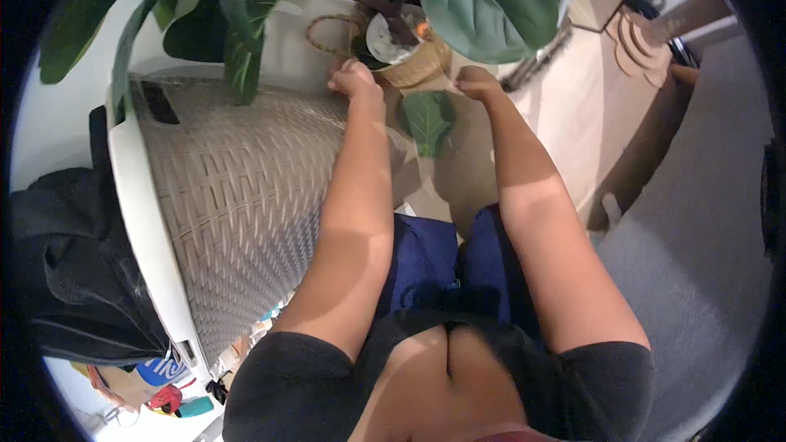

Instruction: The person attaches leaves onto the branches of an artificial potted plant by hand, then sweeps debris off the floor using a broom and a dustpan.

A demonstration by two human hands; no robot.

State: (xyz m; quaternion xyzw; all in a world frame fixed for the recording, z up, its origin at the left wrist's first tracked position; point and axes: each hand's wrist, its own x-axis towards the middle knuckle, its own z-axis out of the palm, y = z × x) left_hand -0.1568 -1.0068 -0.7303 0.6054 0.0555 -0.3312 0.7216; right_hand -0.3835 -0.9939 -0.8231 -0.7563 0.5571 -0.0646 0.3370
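Note:
A woven plant basket with a rope-like loop handle stands ahead of me. Inside it is a pale pot with a thick plant stem. My left hand is closed at the basket's near left side, by the lower end of the loop. On the other side, my right hand has its fingers curled close to the basket's right edge. What those fingers hold, if anything, is hidden. A green leaf shows low between my forearms.
Large leaves hang over the basket. A tall wicker hamper with a white edge stands at my left, with a black bag beyond it. Grey upholstery is at my right. A wooden scalloped piece lies at the far right.

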